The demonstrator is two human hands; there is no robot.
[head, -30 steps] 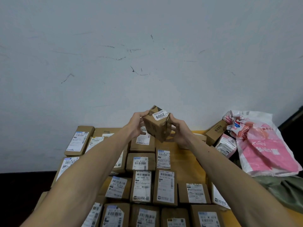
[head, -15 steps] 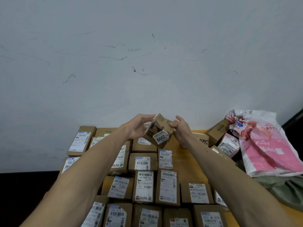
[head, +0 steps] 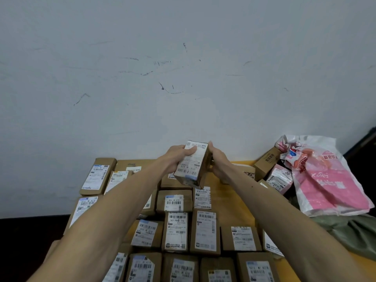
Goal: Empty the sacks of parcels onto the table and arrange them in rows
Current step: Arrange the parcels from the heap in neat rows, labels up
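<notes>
Gripping a small box (head: 192, 163) from both sides, a person holds it in the air above the far middle of the yellow tabletop (head: 230, 200), seen from the head camera. The left hand (head: 176, 157) curls over the box's upper left corner, with the thumb lying across the white label. The right hand (head: 218, 161) clasps the right side, its fingers mostly hidden behind the cardboard. The box is tilted, its label facing the camera and a barcode near its lower end, and it touches nothing but the two hands.

Below it and nearer the camera, brown parcels (head: 176, 233) lie flat in rows with their labels up, packed close together across the left and middle of the tabletop. Both bare forearms reach out over them. A patch of bare yellow surface shows just right of the far rows.

At the far right a brown carton (head: 267, 159) sits tilted close to the wall (head: 183, 68). Just beside it lies a crumpled pink-and-white bag (head: 329, 180). A small pinkish packet (head: 279, 179) with a white label rests below the carton, touching the bag's left edge. A green sack (head: 350, 231) lies slack on the near side of the bag, partly under it. The pale wall, marked with dark scuffs, fills the upper part of the view.
</notes>
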